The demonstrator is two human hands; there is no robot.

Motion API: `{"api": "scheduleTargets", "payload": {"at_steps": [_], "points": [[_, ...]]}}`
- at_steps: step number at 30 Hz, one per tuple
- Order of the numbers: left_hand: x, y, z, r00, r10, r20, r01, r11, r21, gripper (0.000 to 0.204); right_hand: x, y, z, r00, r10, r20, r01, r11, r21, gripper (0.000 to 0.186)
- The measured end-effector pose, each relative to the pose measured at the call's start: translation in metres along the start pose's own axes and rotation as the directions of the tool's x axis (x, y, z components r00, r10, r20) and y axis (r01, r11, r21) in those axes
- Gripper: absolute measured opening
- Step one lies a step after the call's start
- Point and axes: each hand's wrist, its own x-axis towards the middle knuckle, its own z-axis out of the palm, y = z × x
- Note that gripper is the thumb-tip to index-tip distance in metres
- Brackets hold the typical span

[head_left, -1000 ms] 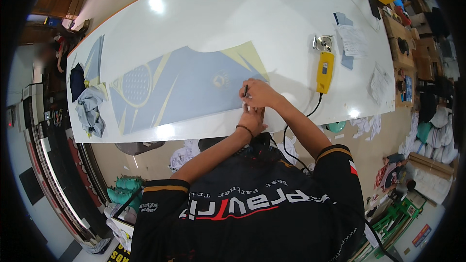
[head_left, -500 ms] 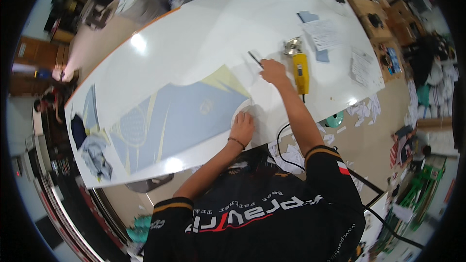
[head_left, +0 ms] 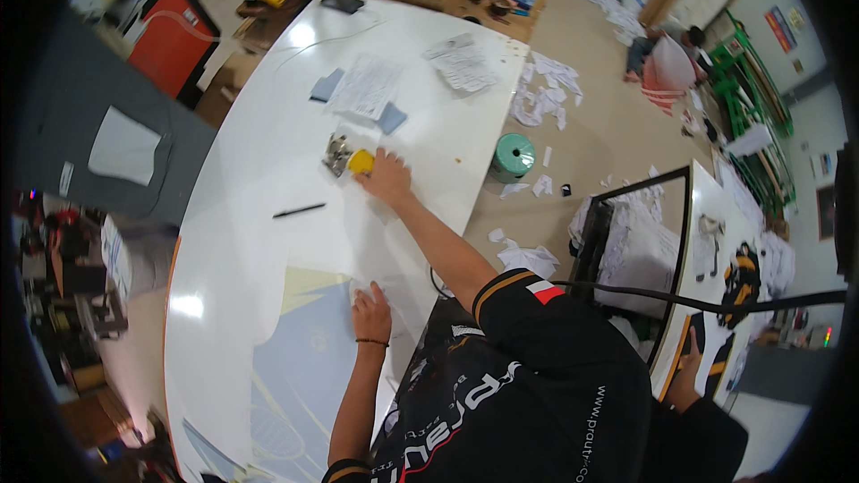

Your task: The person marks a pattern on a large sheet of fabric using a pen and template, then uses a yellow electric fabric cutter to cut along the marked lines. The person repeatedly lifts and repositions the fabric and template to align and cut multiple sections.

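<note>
My right hand (head_left: pixel 389 179) is wrapped round the yellow body of an electric rotary cloth cutter (head_left: pixel 361 162), whose metal head faces away to the left. Most of the cutter's body is hidden under the hand. My left hand (head_left: pixel 371 315) rests by the upper right corner of a pale blue and yellow printed fabric panel (head_left: pixel 309 349), fingers slightly bent and apart. A black pen (head_left: pixel 300 210) lies on the white table (head_left: pixel 242 188) between the cutter and the fabric.
Beyond the cutter lie a printed sheet (head_left: pixel 365 85) over blue fabric scraps, crumpled paper (head_left: pixel 461 64) and a phone (head_left: pixel 343 3). A green roll (head_left: pixel 514 157) and white scraps are on the floor. Another person's hand (head_left: pixel 687 371) shows at a table on the right.
The view has turned to the right. My right hand has let go of the pen, which now lies on the table, and has taken hold of the cutter. My left hand stays near the fabric corner.
</note>
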Motion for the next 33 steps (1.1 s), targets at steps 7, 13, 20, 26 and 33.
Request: {"api": "scheduleTargets", "payload": {"at_steps": [7, 13, 20, 26, 33], "points": [[0.003, -0.003, -0.008, 0.986, 0.124, 0.11, -0.131, 0.99, 0.055, 0.03, 0.006, 0.024, 0.002, 0.985, -0.067, 0.157, 0.057, 0.996, 0.067, 0.07], [0.008, -0.017, 0.008, 0.983, 0.158, 0.093, -0.16, 0.987, 0.008, 0.014, -0.002, 0.038, -0.017, 0.937, 0.024, 0.349, -0.073, 0.989, 0.13, 0.072], [0.012, -0.042, -0.021, 0.99, 0.12, 0.072, -0.105, 0.976, -0.19, 0.015, -0.085, 0.058, -0.021, 0.935, 0.189, 0.299, -0.247, 0.955, 0.167, 0.082], [0.005, -0.101, -0.042, 0.984, -0.075, -0.161, -0.044, 0.774, -0.632, 0.013, -0.203, 0.112, -0.001, 0.989, 0.087, 0.117, -0.115, 0.959, 0.26, 0.071], [0.004, -0.118, -0.06, 0.905, -0.396, -0.153, -0.018, 0.324, -0.946, 0.015, -0.341, 0.118, -0.017, 0.946, 0.283, 0.156, -0.321, 0.882, 0.346, 0.063]]}}
